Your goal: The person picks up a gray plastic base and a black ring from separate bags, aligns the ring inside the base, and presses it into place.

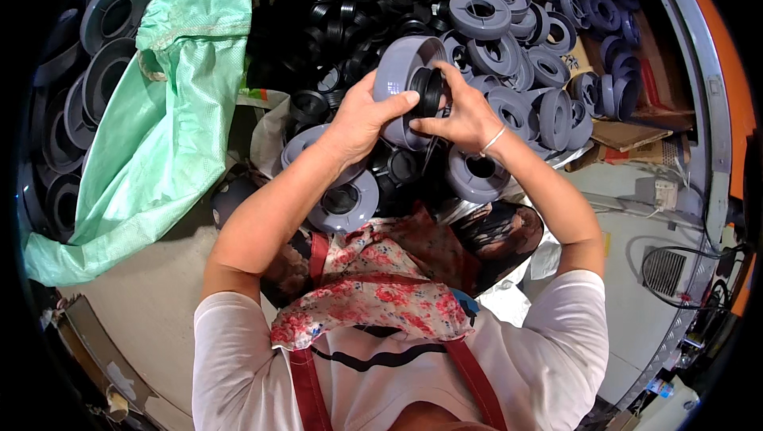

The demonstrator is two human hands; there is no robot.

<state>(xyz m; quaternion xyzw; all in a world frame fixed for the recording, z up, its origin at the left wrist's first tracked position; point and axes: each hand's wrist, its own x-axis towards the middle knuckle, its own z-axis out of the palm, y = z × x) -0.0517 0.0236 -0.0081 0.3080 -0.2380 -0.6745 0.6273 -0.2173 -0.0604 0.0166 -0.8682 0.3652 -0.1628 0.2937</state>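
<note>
Both my hands are raised in front of me over a heap of parts. My left hand (368, 113) is closed round the rim of a grey plastic ring (391, 73), which stands tilted on its side. A black ribbed plastic collar (429, 91) sits at the ring's centre opening, gripped between the thumb and fingers of my right hand (461, 113). Whether the collar is seated in the ring or only touching it I cannot tell. Below my hands lie more grey rings (350, 202) and a black fitting (395, 167) near my lap.
Black collars (342, 21) fill a dark pile at the back, with many grey rings (497, 53) heaped to its right. A green woven sack (171, 113) stands at left, beside larger grey rings (111, 13). Cardboard (628, 135) and a black cable (687, 252) lie at right.
</note>
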